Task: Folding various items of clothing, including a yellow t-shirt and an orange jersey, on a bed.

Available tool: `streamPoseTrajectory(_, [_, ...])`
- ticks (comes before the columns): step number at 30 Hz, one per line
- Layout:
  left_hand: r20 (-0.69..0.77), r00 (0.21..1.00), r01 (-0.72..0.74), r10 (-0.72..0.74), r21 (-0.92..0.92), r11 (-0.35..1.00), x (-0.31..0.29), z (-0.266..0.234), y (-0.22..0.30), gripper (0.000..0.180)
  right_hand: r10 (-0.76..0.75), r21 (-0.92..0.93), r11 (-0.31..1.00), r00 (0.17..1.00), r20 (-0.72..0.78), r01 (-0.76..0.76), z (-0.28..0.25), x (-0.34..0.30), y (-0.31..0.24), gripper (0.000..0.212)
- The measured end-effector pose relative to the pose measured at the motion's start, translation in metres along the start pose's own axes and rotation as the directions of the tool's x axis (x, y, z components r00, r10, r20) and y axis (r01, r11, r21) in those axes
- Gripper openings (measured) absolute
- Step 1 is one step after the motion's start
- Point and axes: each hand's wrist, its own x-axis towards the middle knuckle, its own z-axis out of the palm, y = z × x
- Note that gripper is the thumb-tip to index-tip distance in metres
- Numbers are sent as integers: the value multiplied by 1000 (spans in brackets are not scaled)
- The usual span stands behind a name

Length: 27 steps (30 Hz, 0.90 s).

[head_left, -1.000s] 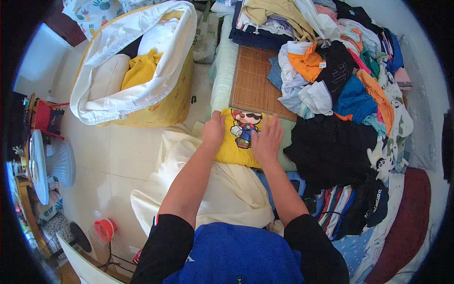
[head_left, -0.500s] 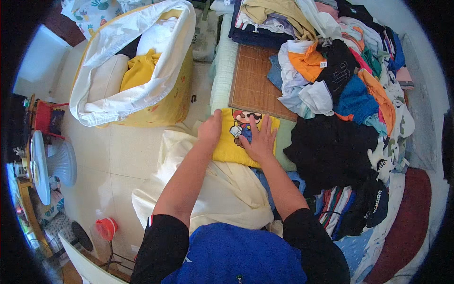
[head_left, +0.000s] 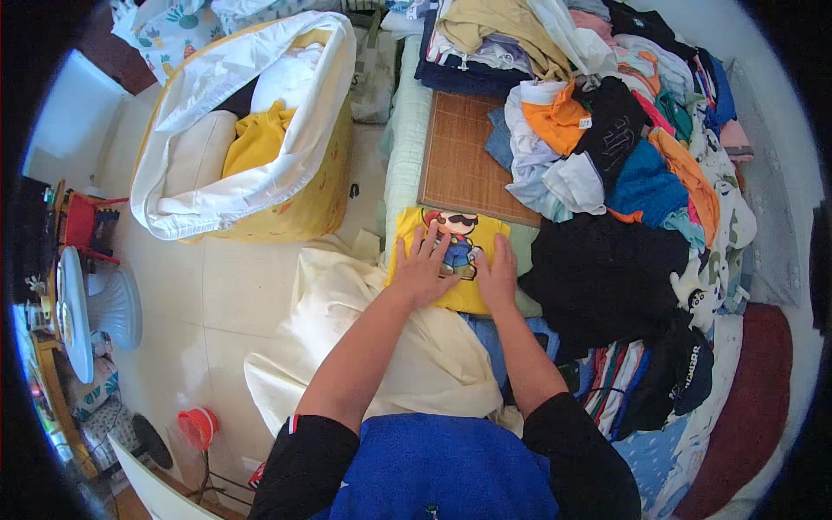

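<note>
In front of me a folded yellow shirt point(head_left: 468, 299) with a cartoon figure printed on it lies at the near end of a brown bamboo mat point(head_left: 477, 147). My left hand point(head_left: 422, 270) rests flat on its left part, fingers spread over the print. Along the shirt's right edge lies my right hand point(head_left: 497, 276), its fingers stretched out and pointing away from me. Neither hand grips anything. Cream fabric point(head_left: 390, 355) is draped just below the shirt, and a black garment point(head_left: 607, 282) is spread to the right of it.
A big yellow storage bag point(head_left: 316, 186) with a white lining stands at the far left, holding bedding and yellow cloth. A heap of mixed clothes point(head_left: 650, 195) covers the right side. Folded garments point(head_left: 485, 52) are stacked at the back. A red-rimmed basket point(head_left: 198, 427) is at lower left.
My left hand has moved from the shirt's left edge onto its print. My right hand has slid off the print to the right edge.
</note>
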Motion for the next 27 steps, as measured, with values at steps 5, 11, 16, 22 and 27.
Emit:
streamPoseTrajectory(5, [-292, 956, -112, 21, -297, 948, -2, -6, -13, 70, 309, -37, 951, 951, 29, -308, -32, 36, -30, 48])
streamPoseTrajectory(11, [-480, 865, 43, -149, -224, 974, -10, -5, -18, 66, 377, -31, 926, 924, 68, -375, -13, 60, -11, 37])
streamPoseTrajectory(16, [-167, 881, 345, -443, -417, 841, -26, -19, -21, 78, 346, 28, 938, 929, -134, -345, -22, 43, -22, 33])
streamPoseTrajectory(22, [-219, 916, 240, -336, -370, 897, -19, 1, -27, 85, 398, -173, 900, 916, -45, -400, -27, 44, -25, 41])
streamPoseTrajectory(27, [-136, 881, 321, -453, -531, 784, -15, 6, -36, 82, 523, -59, 853, 846, 104, -519, -18, 36, -29, 72])
